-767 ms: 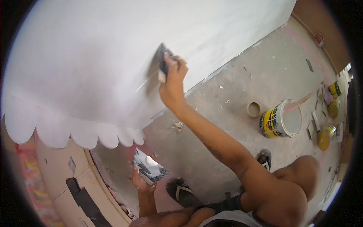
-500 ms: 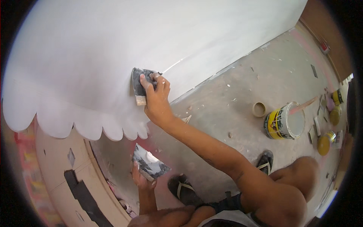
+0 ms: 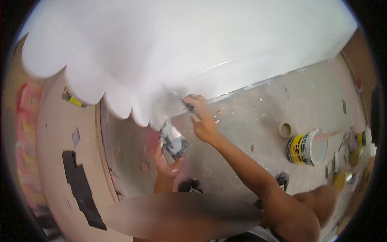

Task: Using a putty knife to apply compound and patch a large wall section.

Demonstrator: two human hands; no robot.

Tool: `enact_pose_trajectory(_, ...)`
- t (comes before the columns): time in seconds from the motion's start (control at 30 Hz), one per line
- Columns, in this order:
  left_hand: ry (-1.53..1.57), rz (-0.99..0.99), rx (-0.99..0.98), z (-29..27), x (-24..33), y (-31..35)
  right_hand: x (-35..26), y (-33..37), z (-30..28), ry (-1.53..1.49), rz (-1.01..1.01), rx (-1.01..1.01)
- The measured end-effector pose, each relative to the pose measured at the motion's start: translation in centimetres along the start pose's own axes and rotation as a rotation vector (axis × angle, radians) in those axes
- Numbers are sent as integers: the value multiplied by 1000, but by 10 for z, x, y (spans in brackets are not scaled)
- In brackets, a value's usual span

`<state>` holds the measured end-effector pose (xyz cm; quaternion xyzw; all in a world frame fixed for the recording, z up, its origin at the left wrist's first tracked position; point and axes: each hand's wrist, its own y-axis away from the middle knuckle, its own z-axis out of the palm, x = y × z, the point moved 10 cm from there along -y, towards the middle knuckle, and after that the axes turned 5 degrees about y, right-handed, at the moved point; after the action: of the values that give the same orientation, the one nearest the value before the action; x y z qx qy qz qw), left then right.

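Observation:
My right hand (image 3: 203, 119) is closed on a dark putty knife (image 3: 187, 105), blurred and seen nearly edge-on. Its blade is at the lower part of a smooth white wall (image 3: 242, 36); whether it touches cannot be told. Just below and left, my left hand (image 3: 166, 166) grips a wider filling knife (image 3: 176, 142) whose grey blade carries smeared white putty. That blade is tilted upward, close under the last small lobe of the wall's scalloped edge (image 3: 139, 117). A thin white ridge (image 3: 217, 65) runs across the wall above my right hand.
An open bucket (image 3: 300, 149) of pale grey material, with a stick across its rim, stands on the stained concrete floor (image 3: 238, 161) at right. Beside it lies a round lid or ring (image 3: 285, 130). Yellow tins (image 3: 342, 179) and scraps lie farther right. Dark strips (image 3: 80, 189) lie at left.
The view has shifted. My right hand and its putty knife have moved down and right across the wall, turning edge-on. My left hand has risen with the filling knife, nearer to the right one.

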<state>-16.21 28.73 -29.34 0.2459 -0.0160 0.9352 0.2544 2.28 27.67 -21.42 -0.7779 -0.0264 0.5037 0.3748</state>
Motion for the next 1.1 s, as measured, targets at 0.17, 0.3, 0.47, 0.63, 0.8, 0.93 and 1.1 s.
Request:
enact_pose_trajectory(0.17, 191, -298, 101, 15, -39, -18, -65, 32, -36, -285, -259, -1)
enact_pose_trajectory(0.3, -33, -303, 136, 30, -34, -17, -28, 43, -3, -249, -90, -65)
enact_pose_trajectory(0.47, -170, -148, 54, 70, -14, -19, 36, 54, -33, -70, 328, -126)
enact_pose_trajectory(0.63, -685, 335, -191, 76, 18, -22, 39, 76, -37, -1219, 1043, 384)
enact_pose_trajectory(0.8, -1269, 671, -854, 170, -2, 4, 3, 67, -26, -1439, 1095, 89)
enact_pose_trajectory(0.93, -1739, 315, -972, 127, -35, -3, 40, 56, -85, -1317, 958, 151)
enact_pose_trajectory(1.1, -1656, 181, -877, 103, -46, 10, 113, 34, -216, -706, 758, 598)
